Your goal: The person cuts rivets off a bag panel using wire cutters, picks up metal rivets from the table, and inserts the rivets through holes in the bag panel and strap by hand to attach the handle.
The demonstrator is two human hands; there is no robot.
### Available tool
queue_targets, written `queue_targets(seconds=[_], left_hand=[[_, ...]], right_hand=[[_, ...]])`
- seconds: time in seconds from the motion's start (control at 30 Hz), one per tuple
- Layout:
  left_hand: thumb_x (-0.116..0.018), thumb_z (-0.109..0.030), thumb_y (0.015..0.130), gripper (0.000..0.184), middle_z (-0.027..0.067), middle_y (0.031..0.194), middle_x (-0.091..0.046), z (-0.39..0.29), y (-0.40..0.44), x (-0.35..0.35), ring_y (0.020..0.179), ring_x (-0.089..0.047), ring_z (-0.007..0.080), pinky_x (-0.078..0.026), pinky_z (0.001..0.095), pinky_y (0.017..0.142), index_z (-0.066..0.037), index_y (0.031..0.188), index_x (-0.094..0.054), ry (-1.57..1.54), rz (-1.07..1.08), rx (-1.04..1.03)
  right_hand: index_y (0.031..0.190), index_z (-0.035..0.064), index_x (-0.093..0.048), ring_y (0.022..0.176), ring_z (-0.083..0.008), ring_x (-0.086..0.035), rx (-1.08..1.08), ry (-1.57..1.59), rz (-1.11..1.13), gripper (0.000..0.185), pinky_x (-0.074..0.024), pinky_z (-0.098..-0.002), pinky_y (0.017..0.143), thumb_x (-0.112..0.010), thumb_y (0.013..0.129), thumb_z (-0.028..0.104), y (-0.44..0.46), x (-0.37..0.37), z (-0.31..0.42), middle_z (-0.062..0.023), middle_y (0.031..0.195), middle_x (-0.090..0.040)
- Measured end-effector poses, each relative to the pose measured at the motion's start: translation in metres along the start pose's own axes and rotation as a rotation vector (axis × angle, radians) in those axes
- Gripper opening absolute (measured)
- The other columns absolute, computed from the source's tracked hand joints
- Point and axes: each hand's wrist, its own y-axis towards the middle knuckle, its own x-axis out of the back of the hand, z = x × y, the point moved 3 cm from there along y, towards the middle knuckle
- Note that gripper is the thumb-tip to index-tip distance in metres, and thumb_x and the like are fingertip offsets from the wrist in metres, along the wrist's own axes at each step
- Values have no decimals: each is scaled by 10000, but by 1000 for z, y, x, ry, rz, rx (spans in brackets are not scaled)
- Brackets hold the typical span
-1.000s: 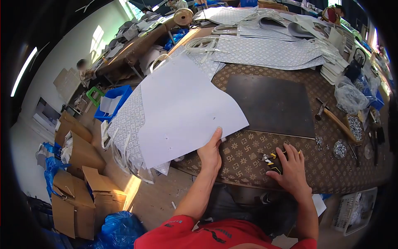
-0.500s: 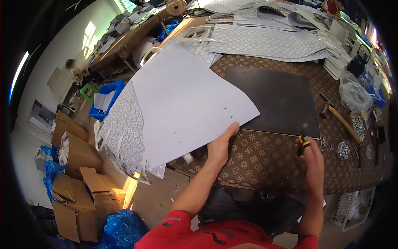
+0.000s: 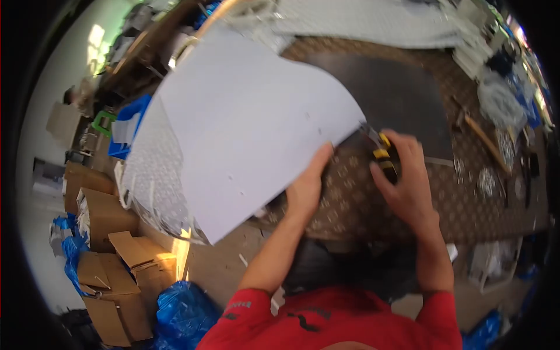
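A large white sheet [image 3: 251, 111] with small holes near its lower edge is gripped at that edge by my left hand [image 3: 306, 184], thumb on top. My right hand [image 3: 405, 178] is closed round yellow-and-black pliers [image 3: 382, 154]. The tips of the pliers are at the sheet's right corner; motion blur hides whether they touch or grip it. Behind that corner a dark flat board [image 3: 396, 93] lies on the brown patterned table cover [image 3: 350, 216]. Patterned sheets [image 3: 154, 157] show under the white sheet's left side.
A hammer [image 3: 487, 143], a clear plastic bag [image 3: 501, 102] and small metal parts [image 3: 487, 181] lie at the right. Patterned sheets [image 3: 373, 23] are stacked at the back. Cardboard boxes [image 3: 108, 216] and a blue bag [image 3: 184, 309] stand on the floor at the left.
My right hand has picked up the pliers from the table and moved left with them to the sheet's corner. My left hand still holds the sheet. The camera view has shifted.
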Motion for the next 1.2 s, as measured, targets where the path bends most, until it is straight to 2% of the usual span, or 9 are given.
queue_targets(seconds=[0.07, 0.23, 0.5, 0.93, 1.2], left_hand=[[-735, -119, 933, 331, 129, 1191, -678, -21, -2, -6, 1091, -627, 206, -492, 336, 975, 45, 1211, -660, -42, 23, -114], [-736, -129, 939, 304, 108, 1150, -691, -23, -3, -8, 1053, -632, 196, -498, 332, 949, 49, 1178, -675, -84, 43, -167], [-719, -112, 960, 253, 78, 1094, -692, -25, -6, -11, 993, -632, 169, -512, 305, 888, 45, 1155, -682, -55, 21, -210], [-710, -80, 966, 256, 82, 1121, -694, -25, -7, -9, 999, -640, 162, -518, 293, 886, 42, 1189, -683, -62, 15, -243], [-696, -71, 977, 246, 82, 1126, -698, -27, -11, -11, 1009, -643, 159, -520, 294, 895, 44, 1194, -688, -45, 16, -277]], right_hand=[[1355, 60, -556, 1155, -353, -543, -11, -84, -8, 598, -453, -409, 1002, -770, 796, 73, -1, -11, -5, -168, 1223, -571], [1339, 73, -571, 1144, -359, -531, 58, -268, -69, 625, -438, -458, 990, -794, 755, 97, -4, -26, -2, -157, 1213, -552], [1338, 86, -574, 1183, -363, -504, 72, -240, -68, 660, -417, -494, 994, -812, 722, 107, 7, -41, 5, -150, 1264, -524], [1339, 150, -594, 1158, -342, -505, 71, -280, -51, 690, -409, -483, 974, -816, 687, 108, 10, -38, 15, -138, 1228, -521], [1301, 172, -640, 1100, -317, -513, 65, -304, -50, 655, -408, -460, 902, -819, 672, 132, 11, -34, 18, -115, 1167, -528]])
